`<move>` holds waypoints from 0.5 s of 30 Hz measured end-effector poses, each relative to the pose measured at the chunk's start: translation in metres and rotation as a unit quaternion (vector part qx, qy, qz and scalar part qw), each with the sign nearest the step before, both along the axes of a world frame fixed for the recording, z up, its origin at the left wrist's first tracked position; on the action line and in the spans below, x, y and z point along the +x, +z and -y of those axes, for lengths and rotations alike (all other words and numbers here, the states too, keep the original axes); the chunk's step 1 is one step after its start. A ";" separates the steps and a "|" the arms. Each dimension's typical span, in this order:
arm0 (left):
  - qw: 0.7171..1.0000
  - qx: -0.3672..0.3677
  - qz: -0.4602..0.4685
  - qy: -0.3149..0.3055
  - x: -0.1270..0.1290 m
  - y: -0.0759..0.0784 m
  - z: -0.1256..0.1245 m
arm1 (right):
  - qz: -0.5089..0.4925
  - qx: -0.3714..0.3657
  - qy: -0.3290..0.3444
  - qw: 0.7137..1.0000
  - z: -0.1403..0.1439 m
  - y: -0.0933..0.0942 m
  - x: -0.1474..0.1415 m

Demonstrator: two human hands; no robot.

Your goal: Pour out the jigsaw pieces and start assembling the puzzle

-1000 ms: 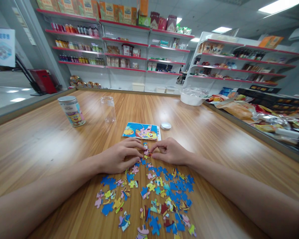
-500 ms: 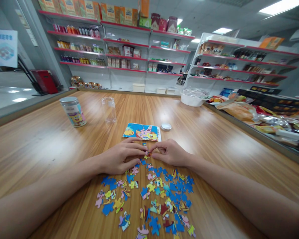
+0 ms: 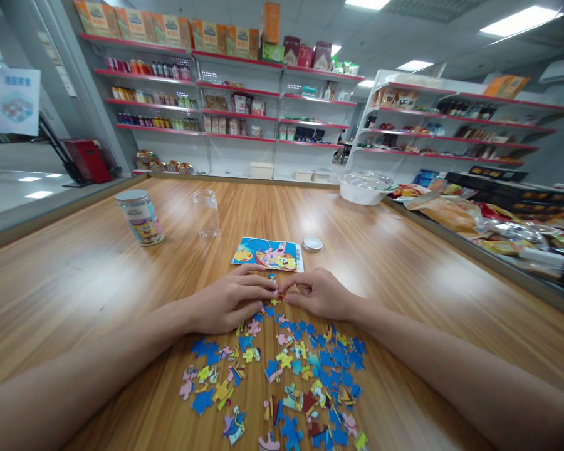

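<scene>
My left hand lies with its fingers stretched out, its fingertips touching a small joined group of puzzle pieces. From the other side, my right hand pinches at a reddish puzzle piece between thumb and bent index finger; the fingertips partly hide it. Just beyond both hands is a picture card with cartoon figures on blue. Many loose jigsaw pieces, in blue, yellow, pink and brown, spread over the wood between my forearms.
A silver lid rests right of the card. Farther back on the wooden table stand a printed can and a clear plastic jar. A white bowl and packaged snacks are at the right, stocked shelves behind.
The view has tilted up slightly, so everything sits a little lower. Both hands stay at the same pieces, with the right fingers shifting only slightly.
</scene>
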State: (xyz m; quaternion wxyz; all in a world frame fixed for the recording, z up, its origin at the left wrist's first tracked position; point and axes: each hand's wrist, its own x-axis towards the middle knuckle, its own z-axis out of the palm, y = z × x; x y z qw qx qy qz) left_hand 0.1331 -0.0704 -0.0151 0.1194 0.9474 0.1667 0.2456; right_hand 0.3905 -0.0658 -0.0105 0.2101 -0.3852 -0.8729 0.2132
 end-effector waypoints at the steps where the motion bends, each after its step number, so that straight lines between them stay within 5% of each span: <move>1: 1.000 -0.001 -0.001 0.000 0.000 0.000 0.000 | -0.004 0.002 0.003 1.000 0.000 0.000 0.000; 15: 1.000 0.003 0.007 -0.007 0.000 0.006 0.003 | -0.026 0.071 -0.041 0.996 0.001 -0.007 -0.003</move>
